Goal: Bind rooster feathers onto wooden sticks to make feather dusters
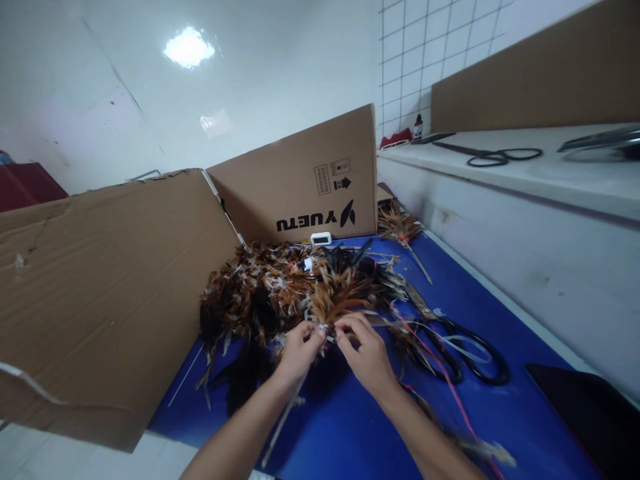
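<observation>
My left hand (301, 347) pinches the bound neck of a brown feather bunch (337, 297), which is on a thin stick (283, 427) slanting down toward me, like a feather duster. On the other side of the white binding, my right hand (364, 350) has thumb and fingertips pinched together. What lies between them is too small to make out. A pale strip (470, 340) runs from near my right hand and loops over large black-handled scissors (480, 357). Behind and left of my hands lies a heap of brown and black feathers (255, 280).
Cardboard panels (310, 180) stand behind and left of the blue tabletop (320, 440). A small white device (321, 239) sits at the back. Another feather bunch (400, 223) lies back right. A pink cord (457, 400) crosses the right side. More scissors (493, 157) rest on the white ledge.
</observation>
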`<state>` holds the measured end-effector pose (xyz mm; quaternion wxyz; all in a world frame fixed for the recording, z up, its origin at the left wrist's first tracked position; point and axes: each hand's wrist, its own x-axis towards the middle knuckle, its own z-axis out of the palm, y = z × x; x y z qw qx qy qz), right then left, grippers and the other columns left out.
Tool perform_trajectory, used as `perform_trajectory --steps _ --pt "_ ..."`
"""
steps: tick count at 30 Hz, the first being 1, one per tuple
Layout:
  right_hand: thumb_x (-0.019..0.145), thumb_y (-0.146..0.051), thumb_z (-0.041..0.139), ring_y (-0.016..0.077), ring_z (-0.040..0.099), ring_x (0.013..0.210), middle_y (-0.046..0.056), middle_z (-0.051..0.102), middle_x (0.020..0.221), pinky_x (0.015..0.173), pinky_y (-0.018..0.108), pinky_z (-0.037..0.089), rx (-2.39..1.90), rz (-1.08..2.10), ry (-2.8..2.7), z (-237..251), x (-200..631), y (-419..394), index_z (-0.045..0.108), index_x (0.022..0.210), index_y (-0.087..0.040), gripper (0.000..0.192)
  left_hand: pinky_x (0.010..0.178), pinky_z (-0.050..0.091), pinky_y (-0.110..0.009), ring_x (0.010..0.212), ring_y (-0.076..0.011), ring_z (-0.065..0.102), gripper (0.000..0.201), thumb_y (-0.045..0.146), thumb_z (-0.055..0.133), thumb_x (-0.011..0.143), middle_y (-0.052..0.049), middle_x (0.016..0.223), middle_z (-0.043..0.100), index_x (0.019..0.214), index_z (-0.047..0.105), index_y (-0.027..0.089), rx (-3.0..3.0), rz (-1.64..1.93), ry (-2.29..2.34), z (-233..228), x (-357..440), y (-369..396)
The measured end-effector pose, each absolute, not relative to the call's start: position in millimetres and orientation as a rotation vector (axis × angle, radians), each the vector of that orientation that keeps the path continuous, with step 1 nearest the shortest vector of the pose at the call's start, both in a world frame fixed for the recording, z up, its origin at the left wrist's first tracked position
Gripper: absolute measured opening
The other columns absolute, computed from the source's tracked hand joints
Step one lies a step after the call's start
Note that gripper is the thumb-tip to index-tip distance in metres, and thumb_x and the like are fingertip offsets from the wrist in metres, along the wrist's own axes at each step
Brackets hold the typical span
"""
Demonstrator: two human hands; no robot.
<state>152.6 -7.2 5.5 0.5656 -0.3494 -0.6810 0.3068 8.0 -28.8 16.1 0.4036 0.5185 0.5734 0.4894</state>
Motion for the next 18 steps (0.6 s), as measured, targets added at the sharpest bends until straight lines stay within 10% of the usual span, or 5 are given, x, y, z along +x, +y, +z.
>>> perform_trajectory --steps 6,18 --pt "0.082 -0.021 0.049 0.0150 0.053 0.072 0.006 0.053 0.092 0.066 0.029 0.046 -0.831 0.585 -1.534 11.0 155.5 -15.2 0.057 0.086 -0.020 0.008 0.047 0.041 -0.017 0.048 -0.0053 0.048 0.029 0.038 0.065 0.072 0.002 0.063 0.054 0.085 0.056 0.014 0.948 1.527 1.150 37.3 4.0 -40.9" --pt "0.080 -0.030 0.050 0.0092 0.047 0.050 -0.005 0.055 0.060 0.047 0.021 0.036 -0.750 1.485 -1.784 2.8 131.5 -37.2 0.053 0.078 -0.020 0.011 0.060 0.045 -0.021 0.062 -0.0088 0.057 0.032 0.031 0.069 0.069 0.002 0.070 0.057 0.088 0.048 0.017 0.842 1.883 1.031 56.1 17.0 -24.1"
